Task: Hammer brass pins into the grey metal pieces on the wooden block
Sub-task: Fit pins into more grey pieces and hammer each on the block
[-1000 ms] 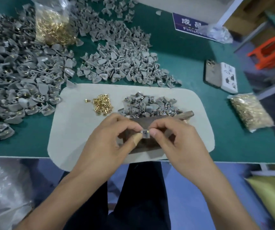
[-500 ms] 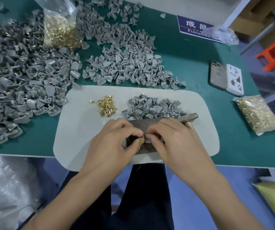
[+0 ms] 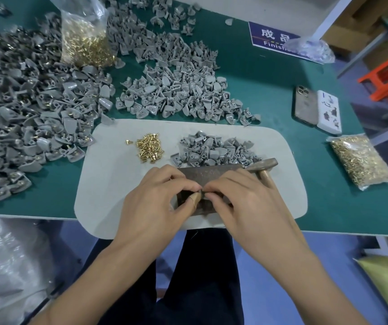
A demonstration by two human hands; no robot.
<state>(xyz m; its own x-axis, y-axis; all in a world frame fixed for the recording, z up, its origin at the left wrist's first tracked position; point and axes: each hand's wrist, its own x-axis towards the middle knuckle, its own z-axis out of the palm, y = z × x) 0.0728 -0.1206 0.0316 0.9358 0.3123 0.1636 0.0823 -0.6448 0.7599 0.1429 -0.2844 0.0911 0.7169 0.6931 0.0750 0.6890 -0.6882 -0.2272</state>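
A dark wooden block point(image 3: 202, 178) lies on the pale mat point(image 3: 108, 184) near the table's front edge. My left hand point(image 3: 155, 202) and my right hand point(image 3: 242, 202) meet over the block, fingertips pinching a small grey metal piece point(image 3: 202, 193) that is almost hidden between them. My left thumb wears tan tape. A small heap of brass pins point(image 3: 149, 147) lies on the mat to the left, a heap of grey pieces point(image 3: 214, 150) behind the block. A hammer point(image 3: 262, 167) lies by my right hand, its handle under that hand.
Large piles of grey pieces point(image 3: 31, 106) cover the green table at left and centre back. Bags of brass pins stand at back left point(image 3: 84, 41) and at right point(image 3: 361, 160). A phone point(image 3: 305, 105) and a white box point(image 3: 328, 112) lie at right.
The grey piece, plainly seen between the fingertips a second ago, is now nearly covered as both hands lowered it onto the block. The view has shifted slightly.
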